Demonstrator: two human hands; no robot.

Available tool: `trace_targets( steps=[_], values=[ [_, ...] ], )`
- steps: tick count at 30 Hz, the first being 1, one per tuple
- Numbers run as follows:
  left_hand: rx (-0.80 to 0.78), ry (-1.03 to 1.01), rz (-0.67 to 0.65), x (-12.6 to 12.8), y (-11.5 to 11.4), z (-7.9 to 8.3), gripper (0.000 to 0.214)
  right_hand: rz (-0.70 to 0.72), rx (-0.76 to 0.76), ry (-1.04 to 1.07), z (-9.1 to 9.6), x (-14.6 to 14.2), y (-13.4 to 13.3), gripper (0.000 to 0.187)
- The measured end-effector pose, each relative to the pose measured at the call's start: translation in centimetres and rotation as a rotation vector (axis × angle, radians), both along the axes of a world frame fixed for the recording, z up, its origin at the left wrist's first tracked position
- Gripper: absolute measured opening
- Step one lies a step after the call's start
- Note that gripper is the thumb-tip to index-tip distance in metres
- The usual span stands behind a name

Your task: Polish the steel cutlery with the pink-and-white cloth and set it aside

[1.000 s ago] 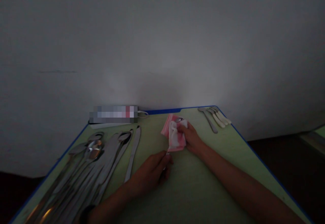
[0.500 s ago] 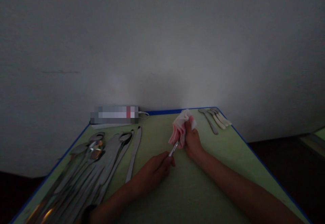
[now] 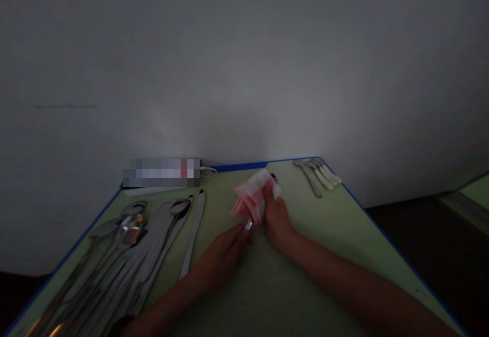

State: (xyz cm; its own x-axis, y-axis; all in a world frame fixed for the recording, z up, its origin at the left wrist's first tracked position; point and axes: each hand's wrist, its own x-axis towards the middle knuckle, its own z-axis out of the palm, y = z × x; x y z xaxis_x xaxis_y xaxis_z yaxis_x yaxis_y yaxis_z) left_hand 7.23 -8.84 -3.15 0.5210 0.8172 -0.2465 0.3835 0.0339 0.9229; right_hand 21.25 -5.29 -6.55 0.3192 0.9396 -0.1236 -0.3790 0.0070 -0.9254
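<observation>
My left hand (image 3: 228,250) is closed round the near end of a slim metal piece of cutlery (image 3: 249,224). My right hand (image 3: 278,218) grips a pink and white cloth (image 3: 250,194), which is wrapped about the middle of that cutlery. A dark tip of it pokes out past the cloth at the far side; its kind cannot be made out. Both hands are above the middle of the green table (image 3: 237,306). To the left of my left hand lies a table knife (image 3: 193,237), apart from the pile.
Many spoons and other cutlery (image 3: 130,255) lie heaped on the left. At the back right are a metal fork or spoon (image 3: 310,180) and several white-handled forks (image 3: 324,175). A blurred-out box-like object (image 3: 162,174) with a white cord stands at the back left, before a grey wall (image 3: 244,72).
The cloth has slid along the cutlery towards my left hand, and the far tip now shows beyond it. The whole view has shifted slightly, moving the table things left.
</observation>
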Motion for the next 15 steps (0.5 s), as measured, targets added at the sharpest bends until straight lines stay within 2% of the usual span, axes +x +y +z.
trace_targets(
  steps=[4,6,8,11,15],
  values=[
    [0.051,0.032,-0.063,-0.2,-0.1,-0.4,0.033,-0.027,0.136,-0.102,1.0,2.5,1.7,0.035],
    [0.017,0.047,-0.075,-0.3,0.2,-0.6,0.034,0.024,0.199,-0.144,1.5,3.7,2.3,0.031],
    [-0.030,0.034,-0.074,-0.4,0.4,-0.8,0.035,0.096,0.212,-0.086,1.7,4.3,2.6,0.034],
    [-0.092,-0.013,-0.074,-0.5,0.7,-1.0,0.037,0.191,0.215,0.039,1.5,4.2,2.8,0.036],
    [-0.070,-0.033,-0.109,-0.6,0.4,-0.4,0.036,0.162,0.222,0.011,1.1,3.2,2.4,0.030]
  ],
)
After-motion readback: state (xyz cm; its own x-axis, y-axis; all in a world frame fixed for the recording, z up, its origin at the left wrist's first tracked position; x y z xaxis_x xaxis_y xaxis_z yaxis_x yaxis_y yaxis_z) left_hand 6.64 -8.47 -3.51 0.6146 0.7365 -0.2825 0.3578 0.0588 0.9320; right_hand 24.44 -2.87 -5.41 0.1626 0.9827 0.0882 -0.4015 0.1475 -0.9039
